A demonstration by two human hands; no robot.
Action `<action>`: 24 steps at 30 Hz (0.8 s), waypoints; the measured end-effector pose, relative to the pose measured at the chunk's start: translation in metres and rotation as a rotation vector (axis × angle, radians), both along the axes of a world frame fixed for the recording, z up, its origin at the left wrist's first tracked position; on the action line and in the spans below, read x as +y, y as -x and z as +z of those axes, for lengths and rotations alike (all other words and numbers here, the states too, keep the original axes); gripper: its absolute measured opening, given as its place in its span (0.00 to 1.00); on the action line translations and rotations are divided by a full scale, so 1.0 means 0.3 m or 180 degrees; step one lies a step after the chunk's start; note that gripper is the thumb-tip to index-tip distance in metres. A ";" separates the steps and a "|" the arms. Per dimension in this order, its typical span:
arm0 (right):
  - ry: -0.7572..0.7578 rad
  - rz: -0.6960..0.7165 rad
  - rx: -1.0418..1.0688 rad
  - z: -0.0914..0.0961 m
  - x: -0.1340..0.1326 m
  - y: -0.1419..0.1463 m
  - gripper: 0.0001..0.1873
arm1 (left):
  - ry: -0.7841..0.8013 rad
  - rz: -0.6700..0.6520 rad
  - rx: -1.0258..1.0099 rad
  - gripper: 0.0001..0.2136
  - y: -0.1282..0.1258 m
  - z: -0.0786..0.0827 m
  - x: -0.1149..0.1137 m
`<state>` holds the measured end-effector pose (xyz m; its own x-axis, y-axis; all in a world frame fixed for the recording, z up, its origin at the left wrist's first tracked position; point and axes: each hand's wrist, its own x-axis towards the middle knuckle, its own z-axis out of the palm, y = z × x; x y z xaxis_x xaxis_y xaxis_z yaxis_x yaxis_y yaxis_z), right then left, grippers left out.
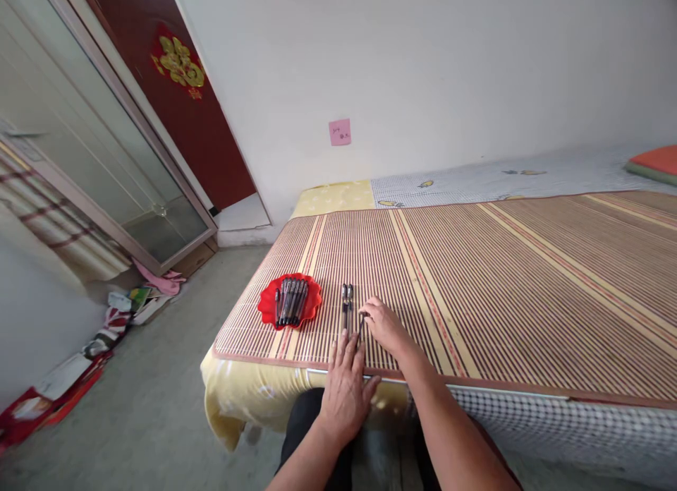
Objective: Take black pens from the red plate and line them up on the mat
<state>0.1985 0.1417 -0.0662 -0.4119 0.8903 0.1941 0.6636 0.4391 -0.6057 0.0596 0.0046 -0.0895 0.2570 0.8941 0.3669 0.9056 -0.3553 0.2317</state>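
Note:
Two dark pens (347, 304) lie side by side on the striped bamboo mat (449, 279), pointing away from me. My left hand (346, 385) rests with fingers stretched out, its fingertips at the near ends of these pens. Just to their right, my right hand (385, 327) pinches another dark pen (362, 326) between thumb and fingers. That pen's lower end reaches down toward the left fingertips. On the left stands a red scalloped plate (263, 310) with several more dark pens (290, 300) laid in a row.
The mat covers a bed whose yellow sheet (254, 389) hangs over the front edge. A pink note (339, 132) is stuck on the white wall. Folded orange and green bedding (656, 161) lies at the far right. Left are a glass door (106, 124) and items on the floor.

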 end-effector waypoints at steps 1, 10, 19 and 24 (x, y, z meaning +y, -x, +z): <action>0.0006 0.0018 -0.0016 0.002 0.001 -0.009 0.14 | -0.0041 -0.0014 -0.0027 0.29 0.000 0.001 0.000; 0.0078 0.0273 0.0005 -0.003 0.006 -0.083 0.10 | -0.0468 0.0021 -0.0472 0.15 0.010 0.041 -0.027; 0.0208 0.0377 0.0156 0.030 -0.020 -0.135 0.10 | -0.0318 0.0365 -0.0699 0.12 0.011 0.021 -0.028; 0.0547 0.0524 0.0765 0.044 -0.029 -0.149 0.09 | -0.0311 0.0416 -0.0967 0.11 0.023 0.009 -0.022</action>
